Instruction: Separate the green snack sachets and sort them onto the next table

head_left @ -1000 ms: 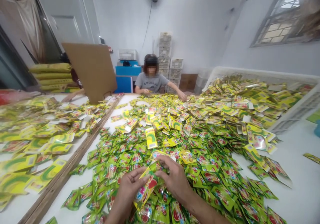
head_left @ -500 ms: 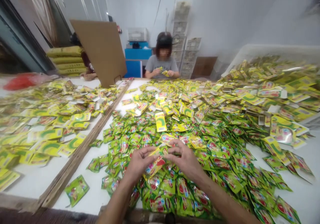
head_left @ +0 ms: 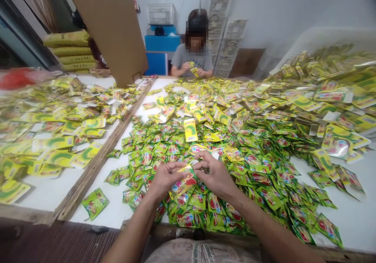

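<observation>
My left hand point(head_left: 164, 180) is closed on a small yellow carton point(head_left: 182, 184) with red fruit printed on it, thumb on top. The carton is tilted, its upper end towards my right hand point(head_left: 216, 176). The right thumb and fingers pinch at that end, by a whitish flap; whether a packet is between them is hidden. Under both hands spreads a heap of green foil packets point(head_left: 217, 206). Just beyond the fingers lies a yellow carton point(head_left: 190, 130), flat on the packets.
A wooden strip point(head_left: 96, 153) divides the white table. Left of it are scattered yellow cartons point(head_left: 58, 142). A clear bin point(head_left: 311, 39) heaped with cartons stands at right. Across the table a person point(head_left: 192, 59) handles a yellow carton, beside an upright cardboard sheet point(head_left: 114, 31).
The head view has tilted down, so the table's near edge and my lap show more. The right fingers have drawn closer together at the carton's end, where a whitish flap now shows.
</observation>
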The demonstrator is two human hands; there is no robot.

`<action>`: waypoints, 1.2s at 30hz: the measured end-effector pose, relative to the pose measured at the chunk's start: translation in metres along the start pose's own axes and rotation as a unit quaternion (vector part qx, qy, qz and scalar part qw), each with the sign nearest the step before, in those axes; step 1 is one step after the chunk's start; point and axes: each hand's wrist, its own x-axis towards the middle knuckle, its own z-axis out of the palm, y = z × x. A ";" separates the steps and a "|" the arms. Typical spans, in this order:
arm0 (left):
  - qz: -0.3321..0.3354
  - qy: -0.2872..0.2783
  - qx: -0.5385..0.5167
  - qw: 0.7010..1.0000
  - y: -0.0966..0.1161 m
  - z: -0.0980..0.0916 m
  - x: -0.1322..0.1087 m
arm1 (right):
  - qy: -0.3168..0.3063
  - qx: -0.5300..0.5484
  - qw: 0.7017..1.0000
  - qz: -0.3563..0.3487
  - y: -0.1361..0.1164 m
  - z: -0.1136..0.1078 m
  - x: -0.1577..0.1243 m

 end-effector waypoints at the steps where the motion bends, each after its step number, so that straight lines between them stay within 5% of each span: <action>1: -0.002 0.004 -0.007 1.000 0.000 0.001 0.000 | -0.025 0.030 0.999 0.011 0.000 0.001 -0.001; 4: 0.000 0.016 -0.019 1.000 0.000 0.003 -0.002 | -0.059 0.084 0.994 0.034 -0.001 0.007 -0.006; 13: -0.015 -0.006 -0.012 1.000 -0.003 0.006 -0.005 | 0.025 0.125 0.990 0.056 0.007 0.027 -0.004; 19: -0.052 -0.046 0.109 0.992 -0.003 0.001 -0.006 | -0.071 0.181 0.980 0.043 0.011 0.029 -0.003; 22: -0.038 0.015 0.218 0.975 0.023 -0.026 -0.001 | 0.039 0.116 0.993 0.000 0.016 0.019 0.004; 25: 0.018 0.247 0.378 0.892 0.077 -0.075 0.007 | 0.165 -0.094 0.981 -0.052 0.033 0.002 0.016; 28: 0.094 0.486 0.478 0.725 0.126 -0.112 0.016 | 0.153 -0.274 0.947 -0.063 0.058 -0.009 0.028; 30: 0.164 0.523 0.512 0.661 0.133 -0.113 0.021 | 0.130 -0.318 0.937 -0.065 0.069 -0.009 0.031; 32: 0.215 0.435 0.530 0.696 0.117 -0.094 0.024 | 0.125 -0.313 0.938 -0.085 0.072 -0.005 0.030; 36: 0.211 0.111 0.490 0.838 0.051 -0.030 0.030 | 0.056 -0.249 0.953 -0.162 0.056 0.002 0.022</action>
